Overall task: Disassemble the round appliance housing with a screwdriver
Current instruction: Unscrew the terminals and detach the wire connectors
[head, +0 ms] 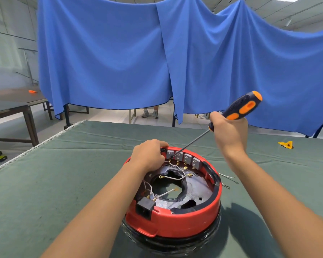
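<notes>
- Right hand (229,131) grips screwdriver (237,108), its tip hidden among grey switches (183,158)
- Left hand (149,154) clutches red housing (175,222) rim, fingertips out of sight
- No legible markings

A round red appliance housing (175,218) sits open-side up on a black base at the table's near centre, exposing a grey metal plate, white wires with brass terminals, a black socket at 8 o'clock and four grey switch blocks at 12. A black-and-orange screwdriver (237,108) slants from 2 o'clock, its tip at the leftmost block.
</notes>
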The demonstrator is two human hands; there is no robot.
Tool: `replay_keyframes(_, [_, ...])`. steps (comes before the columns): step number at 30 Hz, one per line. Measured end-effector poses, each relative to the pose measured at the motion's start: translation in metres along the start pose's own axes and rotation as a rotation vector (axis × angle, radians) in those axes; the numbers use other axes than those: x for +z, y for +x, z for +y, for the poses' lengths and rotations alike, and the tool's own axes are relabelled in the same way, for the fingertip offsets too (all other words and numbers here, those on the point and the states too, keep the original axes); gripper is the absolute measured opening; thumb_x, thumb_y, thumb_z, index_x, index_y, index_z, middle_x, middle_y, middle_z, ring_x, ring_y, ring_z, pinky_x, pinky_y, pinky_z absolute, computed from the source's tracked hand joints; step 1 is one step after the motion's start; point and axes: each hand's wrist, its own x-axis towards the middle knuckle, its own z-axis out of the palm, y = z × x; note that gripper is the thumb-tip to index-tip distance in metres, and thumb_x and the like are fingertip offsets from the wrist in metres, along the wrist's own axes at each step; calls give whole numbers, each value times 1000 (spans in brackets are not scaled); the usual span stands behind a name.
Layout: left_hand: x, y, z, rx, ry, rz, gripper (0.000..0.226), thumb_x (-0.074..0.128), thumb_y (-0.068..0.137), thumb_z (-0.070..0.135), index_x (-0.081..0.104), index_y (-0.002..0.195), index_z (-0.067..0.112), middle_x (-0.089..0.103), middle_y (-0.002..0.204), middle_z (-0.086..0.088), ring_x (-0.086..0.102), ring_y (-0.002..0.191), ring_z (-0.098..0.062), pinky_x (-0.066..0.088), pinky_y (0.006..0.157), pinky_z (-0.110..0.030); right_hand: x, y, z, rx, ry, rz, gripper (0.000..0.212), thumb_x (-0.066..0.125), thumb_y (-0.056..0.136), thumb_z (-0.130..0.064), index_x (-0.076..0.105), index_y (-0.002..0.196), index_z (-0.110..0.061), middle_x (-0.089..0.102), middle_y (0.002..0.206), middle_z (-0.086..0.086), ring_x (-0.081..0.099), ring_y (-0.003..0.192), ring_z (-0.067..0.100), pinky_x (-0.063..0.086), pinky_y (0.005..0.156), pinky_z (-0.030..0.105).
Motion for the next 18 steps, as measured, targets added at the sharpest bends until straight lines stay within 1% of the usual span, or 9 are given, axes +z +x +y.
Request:
replay_keyframes(2, [0,0,0,4,-4,-2,51,47,82,9,55,124,36,64,118,5,57,103,-20,42,75,-30,5,9,-3,22,-25,-2,22,55,65,-22,40,49,-17,39,40,-8,33,38,11,31,50,25])
replay_keyframes(5, [-1,1,0,6,-7,2,49,47,82,9,58,121,35,65,116,3,58,102,-21,43,74,-31,10,18,-3,61,-39,10,25,55,65,-20,38,46,-17,38,34,-10,32,32,8,31,49,25])
replay_keyframes(10, [0,0,0,17,0,5,44,48,84,10,58,119,35,65,114,2,58,100,-22,41,72,-30,9,27,4,157,-11,28,15,54,64,-22,47,52,-17,43,33,-11,34,29,5,31,47,23])
replay_keyframes(13, [-1,0,0,14,-6,4,44,48,84,9,59,118,35,66,113,2,58,98,-22,41,71,-29,8,28,5,184,2,22,15,54,63,-21,47,51,-17,43,33,-12,34,28,5,32,46,23])
replay_keyframes(16, [0,0,0,14,-1,4,44,48,84,10,58,119,35,66,113,2,58,99,-22,40,71,-30,4,19,4,142,3,52,19,55,64,-21,44,48,-18,40,33,-11,33,30,6,30,43,21])
replay_keyframes(18, [1,1,-1,15,8,10,44,48,85,11,57,121,35,65,115,2,58,101,-22,39,72,-30,-1,0,8,44,37,107,23,56,65,-20,42,47,-17,39,35,-11,34,33,6,30,37,17])
